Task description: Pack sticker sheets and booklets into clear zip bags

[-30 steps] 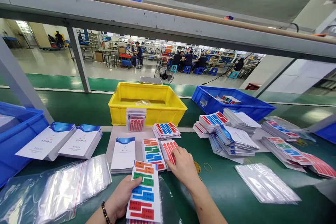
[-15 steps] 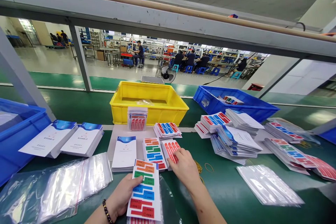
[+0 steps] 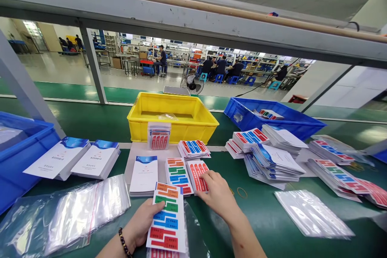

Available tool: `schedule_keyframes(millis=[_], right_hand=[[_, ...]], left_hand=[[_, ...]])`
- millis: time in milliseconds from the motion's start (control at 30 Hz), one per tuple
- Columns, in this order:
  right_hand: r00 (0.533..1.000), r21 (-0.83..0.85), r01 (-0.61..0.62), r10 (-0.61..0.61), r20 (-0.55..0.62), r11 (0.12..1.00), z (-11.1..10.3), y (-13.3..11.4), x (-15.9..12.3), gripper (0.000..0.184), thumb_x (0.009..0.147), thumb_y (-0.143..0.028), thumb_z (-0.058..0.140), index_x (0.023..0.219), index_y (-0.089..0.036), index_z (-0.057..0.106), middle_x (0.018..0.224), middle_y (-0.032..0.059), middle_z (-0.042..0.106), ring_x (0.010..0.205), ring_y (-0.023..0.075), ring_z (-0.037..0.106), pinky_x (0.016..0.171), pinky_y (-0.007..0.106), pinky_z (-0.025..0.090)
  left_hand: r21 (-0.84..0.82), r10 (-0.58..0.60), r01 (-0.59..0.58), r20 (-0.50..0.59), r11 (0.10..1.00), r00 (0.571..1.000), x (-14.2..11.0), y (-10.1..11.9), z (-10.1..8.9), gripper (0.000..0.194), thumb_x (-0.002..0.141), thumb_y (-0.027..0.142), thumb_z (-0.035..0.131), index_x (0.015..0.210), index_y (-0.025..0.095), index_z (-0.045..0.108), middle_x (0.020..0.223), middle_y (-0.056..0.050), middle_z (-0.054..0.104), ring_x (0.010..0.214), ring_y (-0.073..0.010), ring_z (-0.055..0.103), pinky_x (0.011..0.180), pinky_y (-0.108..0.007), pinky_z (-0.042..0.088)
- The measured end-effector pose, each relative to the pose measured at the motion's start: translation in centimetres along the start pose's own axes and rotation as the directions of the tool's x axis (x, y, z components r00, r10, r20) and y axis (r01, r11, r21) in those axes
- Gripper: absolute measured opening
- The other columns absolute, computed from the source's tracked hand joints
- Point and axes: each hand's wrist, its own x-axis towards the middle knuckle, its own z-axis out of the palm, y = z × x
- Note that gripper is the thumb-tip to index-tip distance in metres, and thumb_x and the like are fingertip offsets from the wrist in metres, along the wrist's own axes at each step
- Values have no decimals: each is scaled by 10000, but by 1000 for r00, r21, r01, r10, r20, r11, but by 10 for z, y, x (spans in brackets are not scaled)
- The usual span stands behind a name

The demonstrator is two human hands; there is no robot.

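My left hand [image 3: 145,221] is closed on a sheet of coloured labels [image 3: 167,219] in orange, green, blue and red, thumb on its face. A clear plastic bag with more red print lies beneath that sheet. My right hand [image 3: 217,194] rests its fingertips on the right side of a stack of red label sheets [image 3: 198,174]; whether it pinches one is hidden. Just left of that stack lie multicoloured label sheets [image 3: 179,175] and a pile of white booklets with blue tops [image 3: 144,175]. Behind them is a stack of red-and-blue label sheets [image 3: 194,148].
A yellow bin [image 3: 172,127] stands behind, a filled clear packet [image 3: 159,136] leaning on its front. Blue bins [image 3: 272,117] flank it. Booklet stacks [image 3: 95,161] and clear bags [image 3: 87,205] lie left; more booklets [image 3: 276,161], label stacks and bags [image 3: 314,213] lie right.
The view has shifted slightly. My right hand stays at the red label stack, its fingers slightly repositioned at the right edge. My left hand still holds the multicoloured label sheet.
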Motion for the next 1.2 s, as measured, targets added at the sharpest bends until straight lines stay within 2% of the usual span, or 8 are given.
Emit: schedule_keyframes(millis=[100,233,433,600,867,967,1133,1200], right_hand=[[999,-26,35,-34,38,999,-4,-2,-3,332,622,-206,614,938,-188,515,986,70,516,915,237,458,815,374,349],[998,-51,64,-62,32,997,-5,0,-3,300,649,-139,570,935,-198,498,978,64,516,904,225,464,807,363,347],[993,-4,108,-108,39,994,-7,5,-4,280,689,-135,540,955,-212,496,967,47,517,900,203,465,822,351,334],[997,-46,78,-76,30,996,-7,1,-3,253,679,-114,530,918,-192,506,943,56,515,880,213,457,800,354,338],[992,75,34,-43,116,997,-14,5,-3,273,699,-164,555,964,-232,553,990,43,530,914,206,478,821,367,361],[990,96,58,-69,125,994,-15,9,-4,329,701,-137,507,1007,-238,574,1027,50,546,956,206,495,855,376,370],[992,146,54,-70,101,988,-6,24,-4,367,747,-91,363,988,-203,615,1033,56,617,969,188,556,970,443,325],[998,173,57,-61,17,983,-2,27,-3,316,797,-146,355,926,-197,640,953,50,656,903,186,595,951,449,364]], left_hand=[[4,-9,9,-21,1000,1000,-1,1,2,268,731,214,648,915,58,531,834,-163,680,750,-263,661,727,-357,518],[0,-5,5,-10,1000,1000,1,-2,-1,326,692,246,687,913,59,537,841,-165,679,760,-272,659,720,-359,518],[0,11,-11,-1,1000,1000,4,-3,-4,285,692,242,686,865,65,545,825,-161,682,747,-270,660,717,-361,517],[0,8,-8,-5,1000,1000,3,-2,-3,275,702,244,677,869,67,549,834,-160,681,754,-272,659,748,-380,507],[11,6,-6,-5,1000,1000,1,-2,-4,270,759,216,615,951,48,525,852,-171,675,769,-270,657,747,-380,506],[1,6,-6,-5,1000,1000,2,-2,-3,290,754,221,622,965,48,521,850,-171,675,771,-272,656,742,-380,507],[-2,-3,3,-56,1000,998,2,0,0,251,749,212,626,925,57,534,821,-160,680,750,-267,660,745,-378,507],[-28,7,-9,-64,1000,998,2,0,0,268,739,206,635,936,52,538,817,-162,679,745,-271,660,749,-385,504]])
